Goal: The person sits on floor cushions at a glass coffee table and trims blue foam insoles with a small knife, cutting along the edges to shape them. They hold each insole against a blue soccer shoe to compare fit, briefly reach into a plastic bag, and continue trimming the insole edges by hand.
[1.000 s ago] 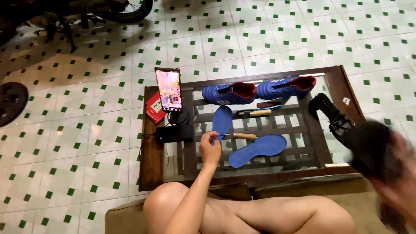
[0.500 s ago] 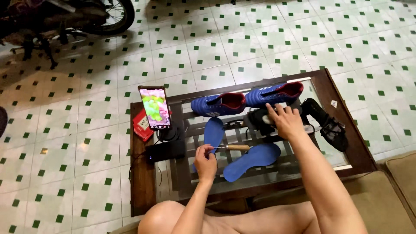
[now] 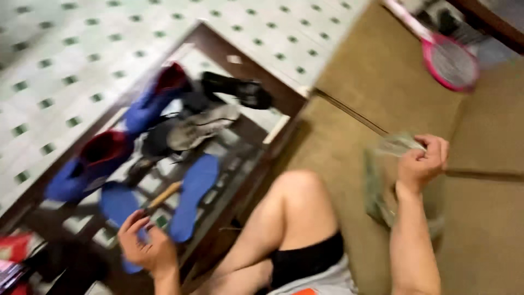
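The view is tilted and blurred. My left hand (image 3: 145, 247) rests on the near end of a blue insole (image 3: 115, 203) on the low table, fingers curled over its edge. A second blue insole (image 3: 195, 190) lies beside it, with a wooden-handled tool (image 3: 164, 194) between them. My right hand (image 3: 422, 161) is raised over the tan sofa (image 3: 491, 218), closed on a greenish see-through bag (image 3: 382, 180) that hangs from it. Two blue shoes with red lining (image 3: 90, 164) (image 3: 154, 102) stand at the table's far side.
A dark shoe lying sole-up (image 3: 201, 129) and a black shoe (image 3: 239, 90) lie on the dark wooden table (image 3: 284, 104). A pink racket (image 3: 448, 59) lies on the sofa at top right. My bare knee (image 3: 297, 202) is beside the table edge. A red packet (image 3: 13, 248) sits at the lower left.
The camera has swung right toward the sofa. My right hand left the shoes on the table and now holds a greenish bag over the sofa. My left hand stayed at the insole.
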